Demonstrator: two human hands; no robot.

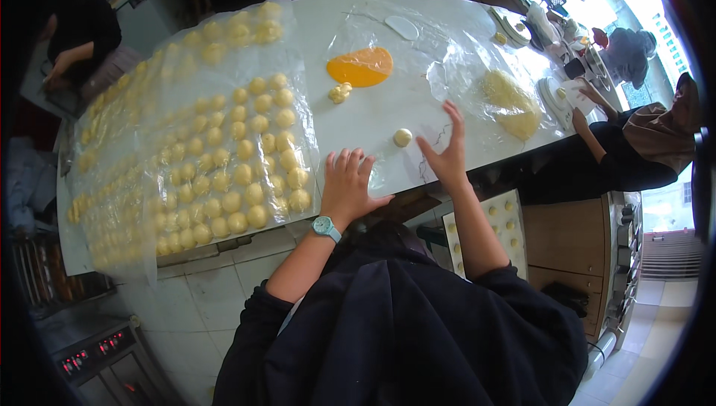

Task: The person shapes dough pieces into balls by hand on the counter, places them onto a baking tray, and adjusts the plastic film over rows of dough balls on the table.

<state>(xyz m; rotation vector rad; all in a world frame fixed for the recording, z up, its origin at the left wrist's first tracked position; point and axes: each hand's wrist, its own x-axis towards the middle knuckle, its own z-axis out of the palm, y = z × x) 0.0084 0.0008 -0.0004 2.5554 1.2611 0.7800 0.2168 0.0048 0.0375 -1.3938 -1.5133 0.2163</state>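
Observation:
A small pale dough ball (403, 137) lies on the white table (373, 186) near my right hand (445, 151), which is open and raised just right of it, thumb and fingers spread. My left hand (348, 186), wearing a pale turquoise watch, is open on the table's near edge, fingers spread, holding nothing. An orange dough scraper (360, 64) and a lumpy piece of dough (340, 93) sit beyond. Many rows of dough balls (256, 190) lie under clear plastic on the left. A yellow dough mass (507, 106) rests under plastic on the right.
A tray with dough pieces (494, 223) is below the table's edge. A co-worker (645, 145) at right touches a white scale (556, 104). Another person (82, 48) is at upper left; others stand at the far side. An appliance with lit buttons (93, 354) stands at lower left.

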